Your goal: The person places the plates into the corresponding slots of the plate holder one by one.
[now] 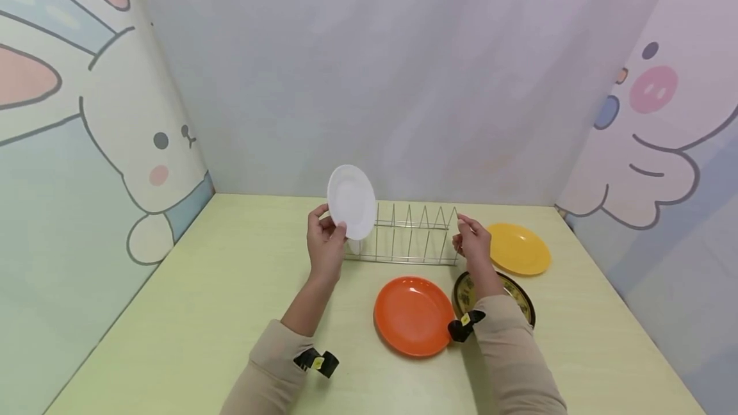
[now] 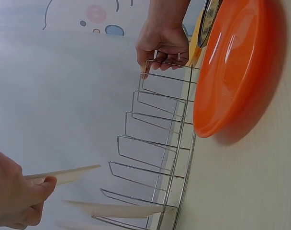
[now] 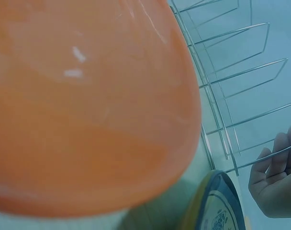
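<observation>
My left hand (image 1: 325, 245) pinches a small white oval plate (image 1: 352, 197) by its lower edge, thumb across the front. The plate is tilted upright above the left end of a wire dish rack (image 1: 403, 262). At the rack's right end, my right hand (image 1: 474, 245) grips the end wire between thumb and fingers. In the left wrist view, another white plate (image 2: 121, 210) stands in a slot at the rack's left end, below the held plate (image 2: 64, 175).
In front of the rack lies an orange plate (image 1: 414, 317). A dark-rimmed patterned plate (image 1: 466, 293) sits partly under my right forearm. The yellow plate (image 1: 521, 250) is right of the rack. Printed walls enclose the table (image 1: 219, 312) at the back and sides.
</observation>
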`<state>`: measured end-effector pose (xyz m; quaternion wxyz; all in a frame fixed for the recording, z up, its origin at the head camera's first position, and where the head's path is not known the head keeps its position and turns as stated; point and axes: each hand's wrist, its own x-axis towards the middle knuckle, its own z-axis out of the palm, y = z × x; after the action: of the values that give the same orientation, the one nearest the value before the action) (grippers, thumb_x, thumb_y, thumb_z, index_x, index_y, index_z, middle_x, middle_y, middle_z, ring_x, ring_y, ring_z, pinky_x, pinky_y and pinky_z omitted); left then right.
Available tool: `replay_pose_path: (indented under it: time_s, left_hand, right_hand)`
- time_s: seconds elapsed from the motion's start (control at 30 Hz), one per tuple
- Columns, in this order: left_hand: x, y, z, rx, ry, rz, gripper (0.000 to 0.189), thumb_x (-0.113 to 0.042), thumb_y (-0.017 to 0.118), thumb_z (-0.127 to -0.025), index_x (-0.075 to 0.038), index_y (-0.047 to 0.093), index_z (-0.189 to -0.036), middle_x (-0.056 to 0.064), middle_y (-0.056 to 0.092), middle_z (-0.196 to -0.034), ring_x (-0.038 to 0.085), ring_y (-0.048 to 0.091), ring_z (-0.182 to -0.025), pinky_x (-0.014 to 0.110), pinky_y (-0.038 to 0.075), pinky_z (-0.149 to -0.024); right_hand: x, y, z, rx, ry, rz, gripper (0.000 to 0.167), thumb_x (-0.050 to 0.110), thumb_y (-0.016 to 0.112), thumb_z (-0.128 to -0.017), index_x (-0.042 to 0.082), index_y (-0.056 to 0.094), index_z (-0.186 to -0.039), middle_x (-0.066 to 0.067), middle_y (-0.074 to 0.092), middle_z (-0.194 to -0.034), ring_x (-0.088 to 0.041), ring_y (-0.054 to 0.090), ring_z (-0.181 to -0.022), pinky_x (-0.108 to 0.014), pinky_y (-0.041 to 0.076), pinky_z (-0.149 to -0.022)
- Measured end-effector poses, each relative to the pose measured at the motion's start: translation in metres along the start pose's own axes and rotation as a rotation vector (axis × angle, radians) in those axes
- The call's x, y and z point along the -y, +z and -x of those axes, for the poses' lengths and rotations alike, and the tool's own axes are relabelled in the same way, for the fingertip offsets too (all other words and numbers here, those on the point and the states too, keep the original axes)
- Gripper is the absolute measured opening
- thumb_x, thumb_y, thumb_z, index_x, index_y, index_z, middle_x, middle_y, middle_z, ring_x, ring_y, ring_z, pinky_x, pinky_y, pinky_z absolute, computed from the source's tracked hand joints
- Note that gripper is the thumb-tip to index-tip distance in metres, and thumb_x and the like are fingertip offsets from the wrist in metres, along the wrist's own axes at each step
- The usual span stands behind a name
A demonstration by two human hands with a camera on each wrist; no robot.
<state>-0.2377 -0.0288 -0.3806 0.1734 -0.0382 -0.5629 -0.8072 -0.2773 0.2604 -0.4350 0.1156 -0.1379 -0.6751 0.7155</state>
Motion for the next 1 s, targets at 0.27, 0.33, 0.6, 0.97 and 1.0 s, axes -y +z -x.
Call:
replay_pose_path:
  time_s: [0.27,0.33,0.6,0.97,1.0]
  left_hand:
    - [0.012,0.004,0.0,-0.043,0.041,-0.172,0.041,0.01,0.05,-0.087,-0.006,0.046,-0.125,0.015,0.051,-0.1,0.024,0.052,-0.095,0.032,0.05,-0.076]
    - [0.015,0.005,0.001,-0.048,0.047,-0.218,0.04,0.009,0.05,-0.088,-0.007,0.046,-0.125,0.014,0.052,-0.1,0.023,0.052,-0.096,0.031,0.05,-0.076]
    - [0.025,0.008,0.004,-0.049,0.071,-0.282,0.039,0.009,0.05,-0.087,-0.005,0.047,-0.123,0.014,0.053,-0.102,0.025,0.051,-0.097,0.033,0.049,-0.074]
    - [0.034,0.009,0.0,-0.02,0.179,-0.444,0.037,0.013,0.054,-0.082,0.002,0.052,-0.117,0.015,0.052,-0.092,0.027,0.054,-0.085,0.034,0.05,-0.067]
    - [0.034,0.008,-0.001,-0.019,0.182,-0.45,0.037,0.014,0.054,-0.081,0.003,0.053,-0.116,0.015,0.053,-0.091,0.028,0.054,-0.084,0.033,0.049,-0.066]
  right_hand:
    - [-0.001,0.001,-0.001,-0.002,0.004,-0.009,0.04,0.032,0.052,-0.095,0.013,0.054,-0.13,-0.002,0.055,-0.068,-0.01,0.053,-0.06,-0.031,0.05,-0.063]
    - [-0.001,0.001,-0.001,-0.001,0.005,-0.013,0.04,0.032,0.053,-0.095,0.013,0.054,-0.13,-0.002,0.055,-0.068,-0.01,0.053,-0.06,-0.031,0.049,-0.063]
    - [-0.001,0.003,-0.003,-0.015,-0.004,-0.014,0.037,0.029,0.052,-0.096,0.012,0.055,-0.129,-0.002,0.055,-0.067,-0.01,0.052,-0.058,-0.029,0.049,-0.06]
    - [-0.001,0.007,-0.006,-0.018,0.01,-0.006,0.034,0.029,0.053,-0.096,0.013,0.057,-0.125,-0.002,0.055,-0.065,-0.01,0.051,-0.056,-0.029,0.045,-0.056]
    - [-0.001,0.008,-0.007,-0.015,0.008,-0.004,0.035,0.029,0.053,-0.096,0.013,0.057,-0.126,-0.001,0.055,-0.064,-0.01,0.051,-0.055,-0.028,0.045,-0.055]
